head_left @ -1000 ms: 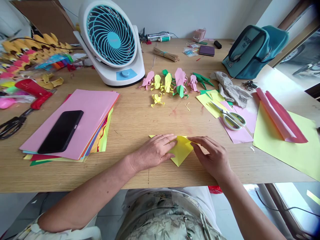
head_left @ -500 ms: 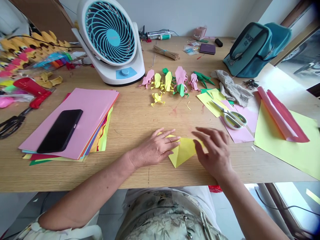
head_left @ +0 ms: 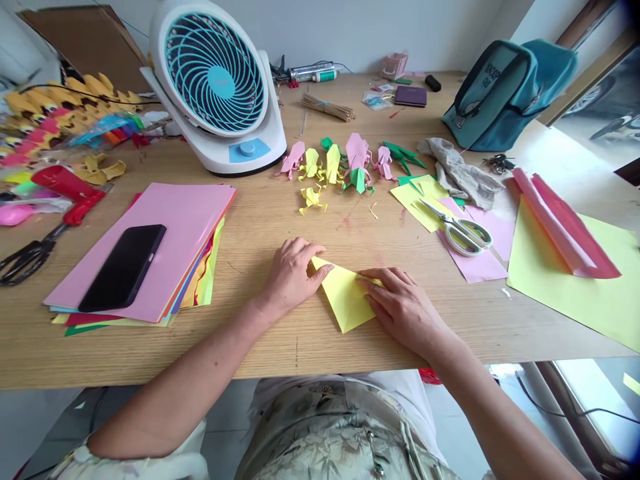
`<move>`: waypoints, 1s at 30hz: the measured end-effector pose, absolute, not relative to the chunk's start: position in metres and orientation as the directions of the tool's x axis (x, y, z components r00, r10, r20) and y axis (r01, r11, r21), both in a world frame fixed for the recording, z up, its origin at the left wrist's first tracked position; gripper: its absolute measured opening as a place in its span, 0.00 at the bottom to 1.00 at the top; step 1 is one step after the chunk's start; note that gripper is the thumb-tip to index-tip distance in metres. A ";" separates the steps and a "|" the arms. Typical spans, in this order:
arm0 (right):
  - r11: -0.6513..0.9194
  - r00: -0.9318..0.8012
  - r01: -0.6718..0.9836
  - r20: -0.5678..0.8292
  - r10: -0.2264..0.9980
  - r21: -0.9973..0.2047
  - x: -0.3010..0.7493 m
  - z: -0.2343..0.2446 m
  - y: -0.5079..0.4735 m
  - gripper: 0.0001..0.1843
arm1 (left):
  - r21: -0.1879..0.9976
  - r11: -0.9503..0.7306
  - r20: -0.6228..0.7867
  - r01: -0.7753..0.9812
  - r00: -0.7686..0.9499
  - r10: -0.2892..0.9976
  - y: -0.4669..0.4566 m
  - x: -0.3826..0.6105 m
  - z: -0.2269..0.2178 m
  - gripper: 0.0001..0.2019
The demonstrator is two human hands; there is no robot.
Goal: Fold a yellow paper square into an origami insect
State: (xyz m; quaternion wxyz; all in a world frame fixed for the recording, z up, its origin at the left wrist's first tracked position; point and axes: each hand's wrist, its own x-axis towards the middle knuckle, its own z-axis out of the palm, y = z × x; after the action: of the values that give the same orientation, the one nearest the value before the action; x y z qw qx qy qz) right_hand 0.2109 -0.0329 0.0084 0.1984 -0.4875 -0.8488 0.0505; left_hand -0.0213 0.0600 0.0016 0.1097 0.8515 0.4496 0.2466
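Near the front edge of the wooden table (head_left: 265,227), in front of the person's body, we see a folded piece of yellow paper (head_left: 346,301) lying with one point toward the person. At its upper left corner we find the left hand (head_left: 293,275) nearly closed, thumb and fingers pinching the paper there. Over its right side lies the right hand (head_left: 404,303), its fingers loosely bent and its tips touching the paper; we cannot tell whether it grips an edge underneath. Beyond the hands we see a row of folded paper figures (head_left: 357,152) in pink, yellow and green, with a yellow frog (head_left: 313,198) just in front of them. To the right we have scissors (head_left: 467,237) resting on pink and yellow sheets, then a rolled pink sheet (head_left: 565,227) on a larger yellow-green one. To the left we notice a black phone (head_left: 123,267) on a stack of coloured paper (head_left: 185,233), with a white fan (head_left: 273,110) behind it.
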 end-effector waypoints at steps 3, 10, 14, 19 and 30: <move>0.523 -0.447 0.791 0.283 0.848 -0.316 0.210 0.008 -0.033 0.11 | 0.581 -0.495 0.276 0.646 0.416 0.866 0.065 -0.019 0.002 0.06; 0.539 -0.451 0.739 0.298 0.841 -0.403 0.207 0.011 -0.034 0.13 | 0.942 -0.235 0.164 0.240 0.282 0.945 0.073 -0.014 0.010 0.12; 0.543 -0.456 0.748 0.299 0.838 -0.381 0.205 0.011 -0.034 0.15 | 0.979 -0.165 0.128 0.117 0.270 0.954 0.072 -0.012 0.014 0.14; 0.556 -0.483 0.755 0.278 0.830 -0.348 0.205 0.008 -0.033 0.16 | 0.977 -0.130 0.067 0.167 0.338 0.939 0.064 -0.010 0.016 0.17; 0.568 -0.523 0.785 0.227 0.821 -0.246 0.203 0.006 -0.032 0.15 | 0.875 -0.324 0.181 0.360 0.377 0.908 0.054 -0.005 0.022 0.08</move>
State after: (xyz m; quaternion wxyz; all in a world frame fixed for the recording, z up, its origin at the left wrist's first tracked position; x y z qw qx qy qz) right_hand 0.2030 -0.0325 0.0062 0.1601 -0.4612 -0.8709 0.0565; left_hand -0.0053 0.0541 0.0220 0.3888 0.7332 0.4324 0.3526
